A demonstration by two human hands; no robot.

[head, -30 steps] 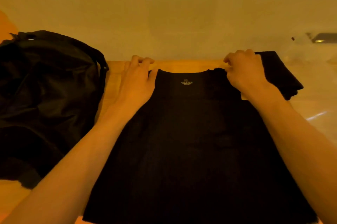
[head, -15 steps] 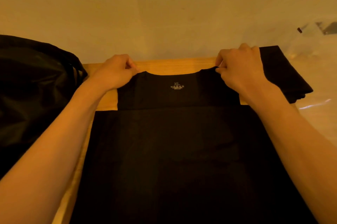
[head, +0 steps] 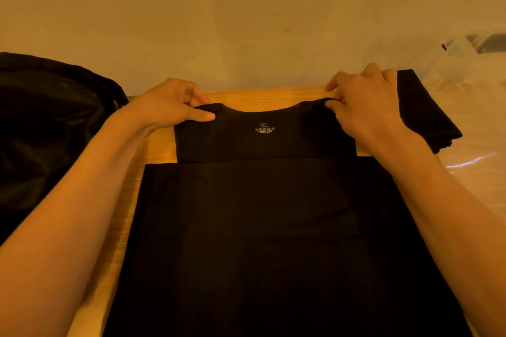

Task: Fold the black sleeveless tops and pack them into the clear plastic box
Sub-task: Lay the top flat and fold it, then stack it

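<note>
Lying flat, the black sleeveless top point(head: 260, 227) fills the middle of the tabletop point(head: 161, 150), neckline just short of the far edge (which meets the wall point(head: 246, 21)); bare wood shows there and down the left side. The left hand point(head: 169, 106) pinches its left shoulder, the right hand point(head: 364, 101) its right. A folded black top point(head: 430, 114) sits just beside the right hand; a dark heap point(head: 49, 131) crowds the left edge.
</note>
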